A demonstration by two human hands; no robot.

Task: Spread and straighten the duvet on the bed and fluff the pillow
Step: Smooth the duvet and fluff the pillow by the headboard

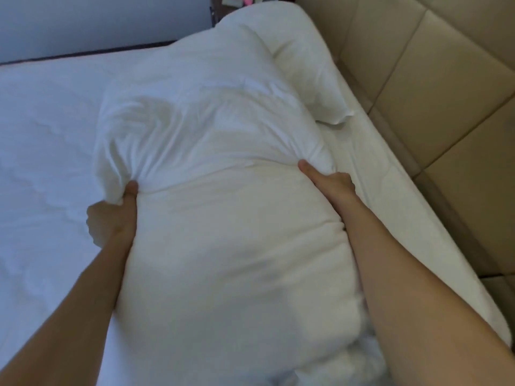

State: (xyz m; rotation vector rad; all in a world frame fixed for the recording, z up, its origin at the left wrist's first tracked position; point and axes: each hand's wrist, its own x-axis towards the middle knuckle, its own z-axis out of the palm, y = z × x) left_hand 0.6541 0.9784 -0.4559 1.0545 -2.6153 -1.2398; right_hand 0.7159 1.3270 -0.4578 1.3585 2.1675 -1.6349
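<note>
Now both hands, left hand [117, 215] and right hand [331, 181], grip the pillow [223, 168].

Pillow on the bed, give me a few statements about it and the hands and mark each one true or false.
1. Both hands grip the pillow. True: the left hand and the right hand each bunch its white fabric.
2. The pillow lies flat and untouched by the headboard. False: it is held up between the two hands, over the bed.
3. A second pillow lies beyond the held one, near the padded beige headboard. True.
4. The left hand rests open on the duvet. False: its fingers are curled into the pillow's fabric.
5. The headboard is dark wood. False: it is beige and padded in panels.
</note>
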